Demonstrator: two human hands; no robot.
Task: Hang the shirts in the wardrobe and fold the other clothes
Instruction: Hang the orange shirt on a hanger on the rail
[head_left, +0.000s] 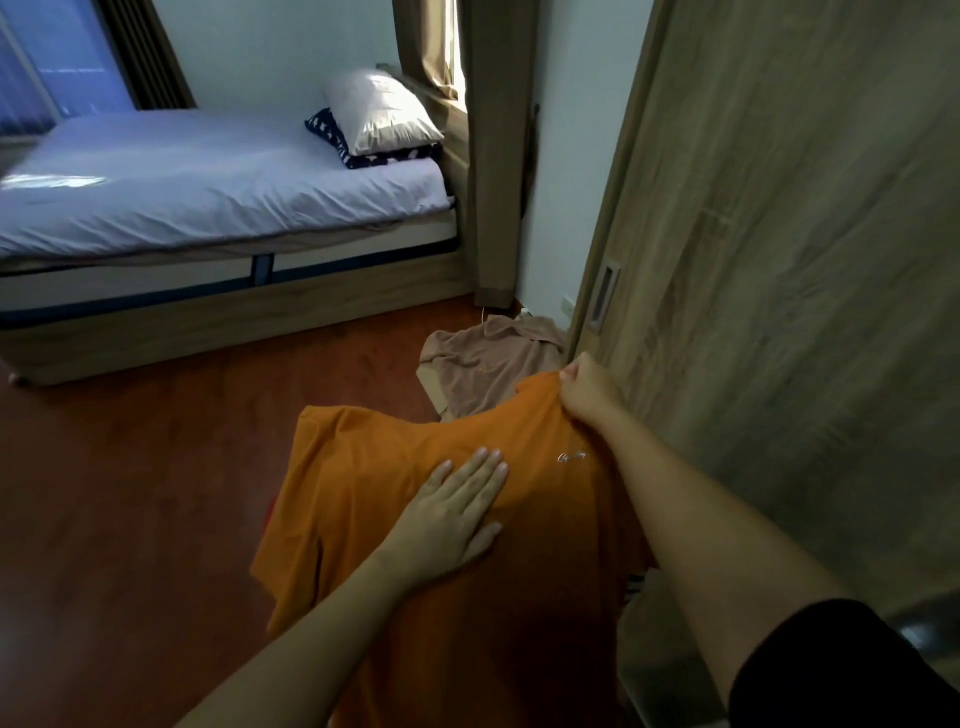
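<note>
Holding: right hand (582, 387) pinched on the far corner of the orange shirt (415, 519); left hand (457, 514) flat, fingers spread, on its middle.
Axis: shirt runs from the right grip back toward the person, above the floor (130, 493).
Nearer: left hand.

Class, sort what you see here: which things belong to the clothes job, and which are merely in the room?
Job: orange shirt, left hand flat on it, right hand gripping its top edge, beige garment on the floor, wardrobe door.

Room only: bed, white pillow, curtain.
</note>
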